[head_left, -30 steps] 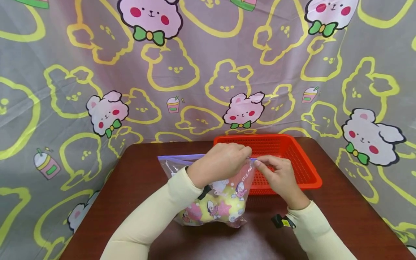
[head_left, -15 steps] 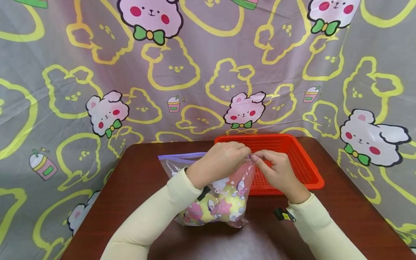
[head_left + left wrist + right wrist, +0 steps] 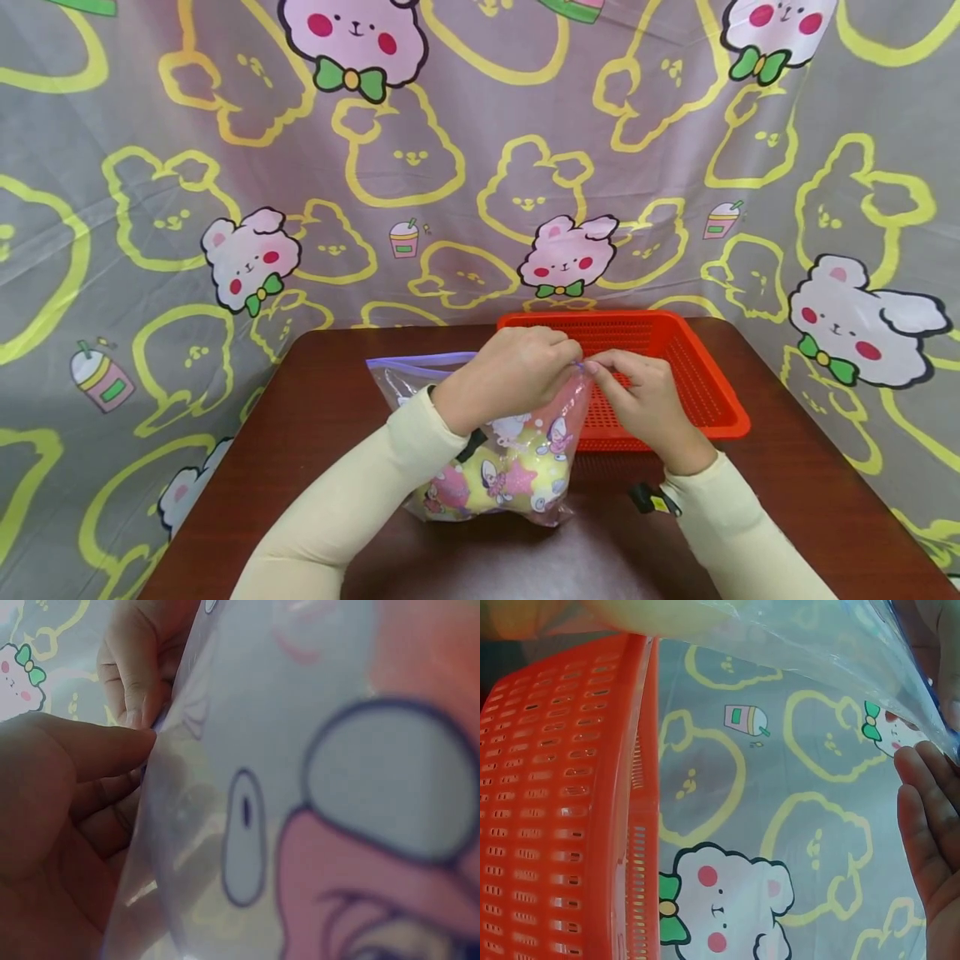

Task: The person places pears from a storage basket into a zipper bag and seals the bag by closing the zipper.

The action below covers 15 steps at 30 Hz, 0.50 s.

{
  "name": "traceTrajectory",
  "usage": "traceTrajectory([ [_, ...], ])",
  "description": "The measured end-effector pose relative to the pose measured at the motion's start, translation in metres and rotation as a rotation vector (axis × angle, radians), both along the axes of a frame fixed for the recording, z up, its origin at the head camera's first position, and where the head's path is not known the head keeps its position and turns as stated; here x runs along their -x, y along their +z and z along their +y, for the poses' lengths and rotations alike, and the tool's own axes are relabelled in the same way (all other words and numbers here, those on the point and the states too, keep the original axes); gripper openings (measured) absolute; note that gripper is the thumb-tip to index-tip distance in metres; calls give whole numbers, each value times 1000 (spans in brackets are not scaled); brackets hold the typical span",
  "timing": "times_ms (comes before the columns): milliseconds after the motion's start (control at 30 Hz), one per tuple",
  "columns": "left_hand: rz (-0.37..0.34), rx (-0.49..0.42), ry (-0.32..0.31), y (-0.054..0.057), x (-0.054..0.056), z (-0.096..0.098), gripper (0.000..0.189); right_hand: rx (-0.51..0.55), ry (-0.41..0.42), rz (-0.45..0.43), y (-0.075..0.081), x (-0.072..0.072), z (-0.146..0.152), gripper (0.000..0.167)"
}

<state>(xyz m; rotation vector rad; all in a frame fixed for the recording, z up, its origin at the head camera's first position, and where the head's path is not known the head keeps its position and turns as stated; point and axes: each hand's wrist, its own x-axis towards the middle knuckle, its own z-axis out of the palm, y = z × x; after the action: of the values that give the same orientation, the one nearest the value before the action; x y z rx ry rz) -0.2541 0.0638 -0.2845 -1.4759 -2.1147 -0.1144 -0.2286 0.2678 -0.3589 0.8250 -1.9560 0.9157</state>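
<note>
A clear zip bag point(image 3: 555, 467) with cartoon prints and a purple zip strip point(image 3: 416, 362) stands on the table, bulging with soft-looking pale yellow contents. My left hand point(image 3: 513, 367) reaches across its front and pinches the zip edge close to the right corner. At that corner, my right hand point(image 3: 648, 408) grips the end of the strip between thumb and fingers. The left wrist view has the left thumb on the bag's edge and the right hand point(image 3: 139, 660) just beyond it. In the right wrist view, the right fingers point(image 3: 930, 817) appear at the edge, partly cut off.
Behind the bag, to the right, is a red perforated plastic basket point(image 3: 705, 375). Both stand on a dark brown table point(image 3: 322, 400). A grey curtain point(image 3: 465, 208) printed with cartoon rabbits and yellow outlines hangs around the table's back and sides.
My right hand has shifted slightly left along the zip strip, up against the left fingers. The left hand and the bag have hardly moved.
</note>
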Motion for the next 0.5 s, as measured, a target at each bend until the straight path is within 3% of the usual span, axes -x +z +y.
traceTrajectory([
  [300,20,-32,-15,-1,2,-5,18,15,11,11,-1,-1,-1,19],
  [500,20,-31,-4,-1,2,-9,17,17,19,21,-3,0,0,7],
])
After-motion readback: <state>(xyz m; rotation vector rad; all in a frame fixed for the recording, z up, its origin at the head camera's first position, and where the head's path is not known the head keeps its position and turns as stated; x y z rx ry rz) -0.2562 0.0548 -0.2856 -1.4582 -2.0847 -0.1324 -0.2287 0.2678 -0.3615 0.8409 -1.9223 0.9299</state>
